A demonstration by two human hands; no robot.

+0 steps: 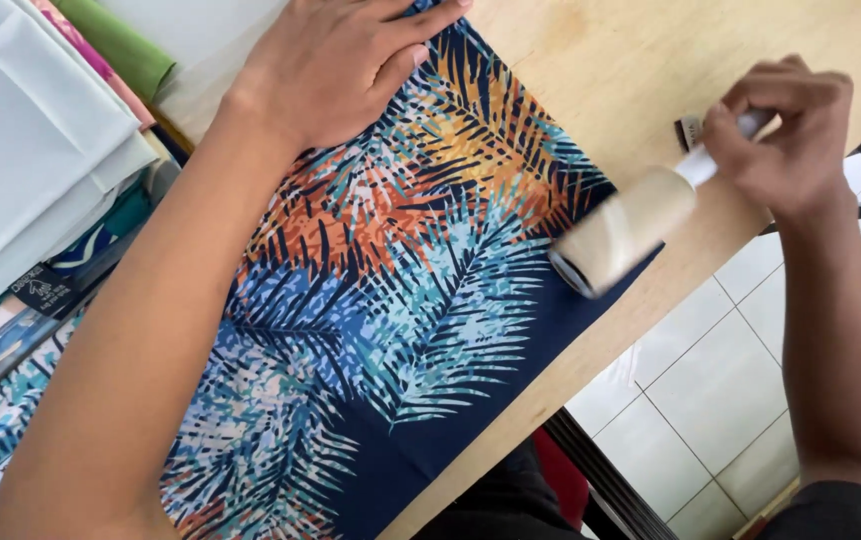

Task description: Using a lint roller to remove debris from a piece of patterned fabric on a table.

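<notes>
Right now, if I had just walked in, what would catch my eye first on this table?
Most likely the leaf-print fabric, dark blue with orange and teal fronds, spread along the wooden table. The left hand presses flat on its far end, while the right hand holds a lint roller at the cloth's right edge. Folded fabrics are stacked at the left.

Bright, even daylight with soft shadows; the lint roller [622,232] is slightly motion-blurred, the rest sharp.
</notes>
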